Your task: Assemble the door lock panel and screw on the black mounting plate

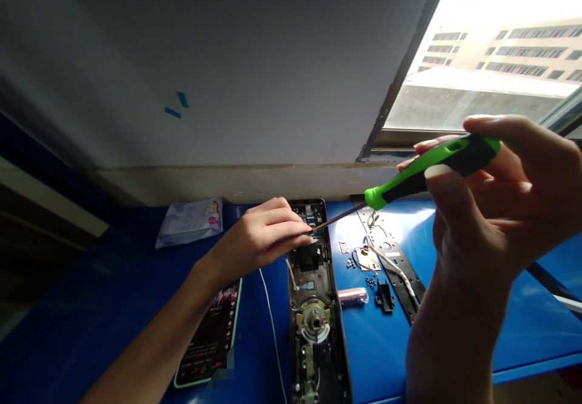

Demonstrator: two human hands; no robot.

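A screwdriver (421, 170) with a green and black handle rests between the fingertips and thumb of my right hand (491, 204). Its thin shaft slants down to the left, over the upper part of an open electronic door lock housing (327, 295). At the shaft's tip, the fingers of my left hand (273, 231) are pressed together; what they pinch, if anything, is hidden. Inside the long black housing are a circuit board (313, 215), partly behind my left fingers, and a round metal spindle mechanism (314, 322) lower down.
Right of the housing lie a black perforated plate (394, 261) with a cable, small screws (370, 283), a black bracket (385, 298) and a pink wrapped cylinder (353, 296). A phone (211, 337) and a pale packet (191, 222) lie left on the blue table (136, 264).
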